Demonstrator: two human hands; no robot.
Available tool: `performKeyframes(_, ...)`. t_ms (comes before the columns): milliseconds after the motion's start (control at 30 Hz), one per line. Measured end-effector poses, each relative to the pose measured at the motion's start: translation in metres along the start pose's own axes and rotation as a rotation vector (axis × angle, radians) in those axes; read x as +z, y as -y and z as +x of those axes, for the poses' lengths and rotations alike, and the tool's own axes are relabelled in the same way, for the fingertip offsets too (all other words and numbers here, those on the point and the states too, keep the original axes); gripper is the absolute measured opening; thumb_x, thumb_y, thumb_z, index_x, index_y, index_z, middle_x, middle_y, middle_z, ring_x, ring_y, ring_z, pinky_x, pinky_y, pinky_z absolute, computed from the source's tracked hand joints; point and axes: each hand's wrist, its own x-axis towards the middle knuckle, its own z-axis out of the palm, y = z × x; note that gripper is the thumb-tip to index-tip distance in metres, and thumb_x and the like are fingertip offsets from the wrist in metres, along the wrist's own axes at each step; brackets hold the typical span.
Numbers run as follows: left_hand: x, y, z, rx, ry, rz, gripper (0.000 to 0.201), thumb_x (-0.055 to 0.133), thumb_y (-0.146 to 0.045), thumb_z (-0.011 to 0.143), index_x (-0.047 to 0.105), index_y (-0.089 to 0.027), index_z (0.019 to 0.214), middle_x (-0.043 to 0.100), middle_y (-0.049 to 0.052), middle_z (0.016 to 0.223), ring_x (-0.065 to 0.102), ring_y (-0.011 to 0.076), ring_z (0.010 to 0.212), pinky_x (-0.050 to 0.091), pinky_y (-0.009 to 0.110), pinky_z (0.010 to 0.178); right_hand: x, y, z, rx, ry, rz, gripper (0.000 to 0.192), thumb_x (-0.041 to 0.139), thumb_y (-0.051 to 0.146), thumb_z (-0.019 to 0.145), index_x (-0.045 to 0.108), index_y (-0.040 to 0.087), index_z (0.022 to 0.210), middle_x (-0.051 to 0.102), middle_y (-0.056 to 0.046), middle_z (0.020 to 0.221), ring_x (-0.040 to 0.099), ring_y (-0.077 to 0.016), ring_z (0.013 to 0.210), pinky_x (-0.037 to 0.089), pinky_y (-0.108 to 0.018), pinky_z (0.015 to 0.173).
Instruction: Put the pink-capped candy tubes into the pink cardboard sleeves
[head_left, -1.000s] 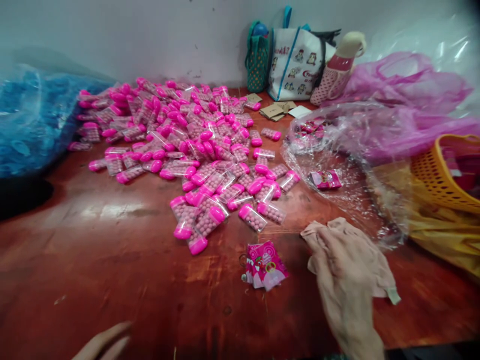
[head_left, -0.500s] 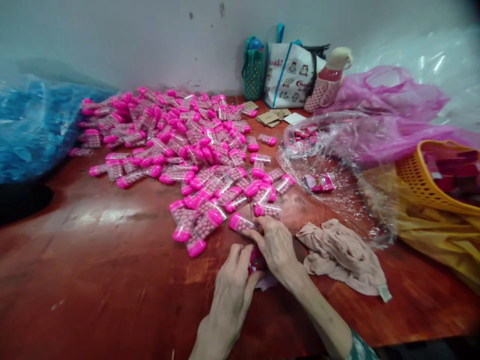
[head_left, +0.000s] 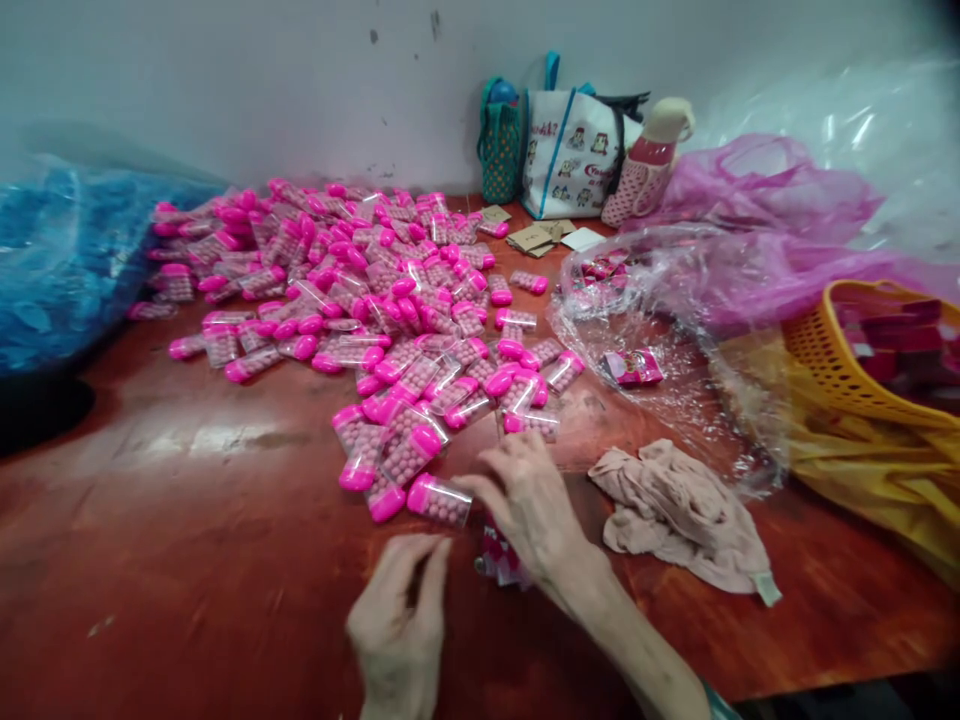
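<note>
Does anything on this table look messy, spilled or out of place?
Yes. The pink-capped tubes lie in a loose heap spread across the table, pointing every way rather than stacked. A crumpled beige cloth lies beside the right hand, and the clear plastic bag sprawls open. Nothing looks broken.

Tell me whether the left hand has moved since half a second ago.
Yes. The left hand has drawn back toward the person, away from the pink packets it touched, which stay beside the beige cloth.

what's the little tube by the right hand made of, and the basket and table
Tube: clear, glossy plastic, since pink balls show through; opaque pink cap. Basket: orange perforated plastic, probably. Table: reddish-brown wood or veneer, worn, with a dull sheen.
</note>
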Motion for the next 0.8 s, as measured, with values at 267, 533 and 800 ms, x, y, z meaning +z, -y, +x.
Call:
performKeyframes(267, -0.017, 0.048, 0.088, 0.004, -0.049, 0.239, 0.052, 0.04, -0.044, 0.089, 0.042, -0.013, 0.131, 0.047, 0.019, 0.131, 0.043, 0.0312, 0.122, 0.035, 0.052, 0.1, -0.009, -0.058, 0.086, 0.244, -0.213, -0.124, 0.046, 0.037, 0.045, 0.093, 0.055, 0.009, 0.116, 0.052, -0.019, 0.117, 0.04, -0.0328, 0.11, 0.031, -0.051, 0.093)
performKeyframes(533, 0.031, 0.025, 0.104, 0.133, 0.094, 0.289, 0.067, 0.042, -0.05, 0.086, 0.036, -0.005, 0.135, 0.036, 0.027, 0.141, 0.025, 0.0362, 0.134, 0.025, 0.059, 0.103, 0.03, -0.038, 0.07, 0.176, -0.127, -0.133, 0.044, 0.042, 0.044, 0.092, 0.055, 0.013, 0.12, 0.047, -0.018, 0.131, 0.035, -0.0345, 0.121, 0.023, -0.056, 0.099)
performKeyframes(800, 0.043, 0.017, 0.09, 0.219, 0.106, 0.28, 0.066, 0.045, -0.05, 0.086, 0.037, -0.007, 0.135, 0.036, 0.028, 0.141, 0.029, 0.0374, 0.133, 0.027, 0.061, 0.101, 0.005, -0.034, 0.052, 0.122, -0.093, -0.051, 0.034, 0.038, 0.035, 0.095, 0.06, 0.017, 0.112, 0.056, -0.011, 0.119, 0.047, -0.0247, 0.112, 0.036, -0.042, 0.096)
